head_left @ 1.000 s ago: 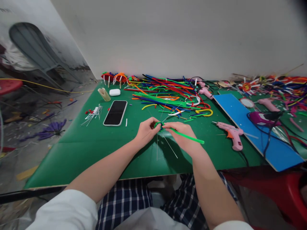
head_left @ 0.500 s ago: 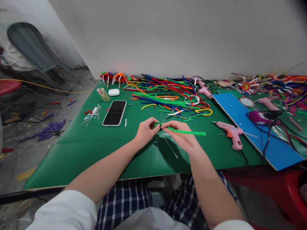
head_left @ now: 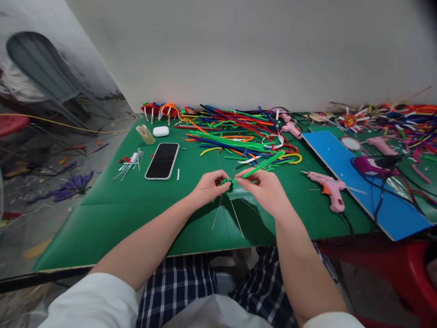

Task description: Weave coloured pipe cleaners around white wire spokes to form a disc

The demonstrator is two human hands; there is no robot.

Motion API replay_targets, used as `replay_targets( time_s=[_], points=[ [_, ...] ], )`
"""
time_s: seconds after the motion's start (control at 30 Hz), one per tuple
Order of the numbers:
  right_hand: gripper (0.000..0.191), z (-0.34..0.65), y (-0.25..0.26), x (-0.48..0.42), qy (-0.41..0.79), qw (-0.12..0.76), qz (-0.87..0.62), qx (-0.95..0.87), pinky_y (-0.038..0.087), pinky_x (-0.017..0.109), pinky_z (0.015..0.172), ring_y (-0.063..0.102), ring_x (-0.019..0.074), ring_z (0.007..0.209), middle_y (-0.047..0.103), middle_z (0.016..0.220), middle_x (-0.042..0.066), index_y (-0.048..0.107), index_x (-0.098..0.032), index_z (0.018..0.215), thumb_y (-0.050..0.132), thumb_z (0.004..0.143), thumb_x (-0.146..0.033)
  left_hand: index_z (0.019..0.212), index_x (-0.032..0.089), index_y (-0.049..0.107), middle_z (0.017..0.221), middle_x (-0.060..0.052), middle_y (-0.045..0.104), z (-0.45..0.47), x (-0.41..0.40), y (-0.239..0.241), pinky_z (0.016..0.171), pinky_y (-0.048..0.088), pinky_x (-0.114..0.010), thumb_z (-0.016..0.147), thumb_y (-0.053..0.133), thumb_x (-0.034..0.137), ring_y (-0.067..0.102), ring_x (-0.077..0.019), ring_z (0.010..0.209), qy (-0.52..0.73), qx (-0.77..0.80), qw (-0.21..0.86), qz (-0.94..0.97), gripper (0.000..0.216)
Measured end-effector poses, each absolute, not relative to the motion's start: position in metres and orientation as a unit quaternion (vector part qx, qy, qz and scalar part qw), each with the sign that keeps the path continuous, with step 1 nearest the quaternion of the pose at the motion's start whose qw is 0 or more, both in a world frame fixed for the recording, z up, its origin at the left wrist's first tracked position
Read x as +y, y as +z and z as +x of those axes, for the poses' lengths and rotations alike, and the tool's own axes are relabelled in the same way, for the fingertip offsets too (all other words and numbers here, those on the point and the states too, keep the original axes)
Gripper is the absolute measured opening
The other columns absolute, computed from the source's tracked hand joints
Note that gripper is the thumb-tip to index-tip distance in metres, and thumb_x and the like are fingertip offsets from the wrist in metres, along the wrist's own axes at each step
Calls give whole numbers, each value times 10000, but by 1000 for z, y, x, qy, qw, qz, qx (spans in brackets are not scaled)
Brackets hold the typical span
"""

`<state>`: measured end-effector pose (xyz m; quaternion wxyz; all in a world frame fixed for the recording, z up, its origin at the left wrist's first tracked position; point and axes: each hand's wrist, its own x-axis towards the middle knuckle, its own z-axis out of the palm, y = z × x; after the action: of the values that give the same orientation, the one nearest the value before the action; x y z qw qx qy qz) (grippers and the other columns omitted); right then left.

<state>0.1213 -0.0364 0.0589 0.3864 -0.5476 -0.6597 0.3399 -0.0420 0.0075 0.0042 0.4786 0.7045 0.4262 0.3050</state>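
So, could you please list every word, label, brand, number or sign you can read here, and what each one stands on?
No text can be read.
Nearest pink glue gun: a red patch on the handle, too small to tell if it carries print.
Purple tool: no print I can make out.
Phone: dark screen, no text showing.
White case: no lettering visible.

Open green tabletop [head_left: 119,218] extended across the lower left of centre, below the phone [head_left: 162,161], affording passage to the left hand [head_left: 210,187]. A narrower gap separated the right hand [head_left: 264,187] from the pink glue gun [head_left: 330,184] and blue board [head_left: 344,159] at right. Heaped coloured stems [head_left: 232,132] obstructed upper centre; thin wires [head_left: 236,217] projected below centre.
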Motion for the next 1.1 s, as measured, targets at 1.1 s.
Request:
replay_targets(
  time_s=[1.1],
  points=[
    [285,156,28,-7,368,407,-634,-545,334,232,479,462,95,486,593,557,23,575,-130,582,616,607,-411,700,117,530,619,13,510,-47,-5,27,524,368,-186,684,593,289,446,-55,552,151,241,673,683,184]
  ],
)
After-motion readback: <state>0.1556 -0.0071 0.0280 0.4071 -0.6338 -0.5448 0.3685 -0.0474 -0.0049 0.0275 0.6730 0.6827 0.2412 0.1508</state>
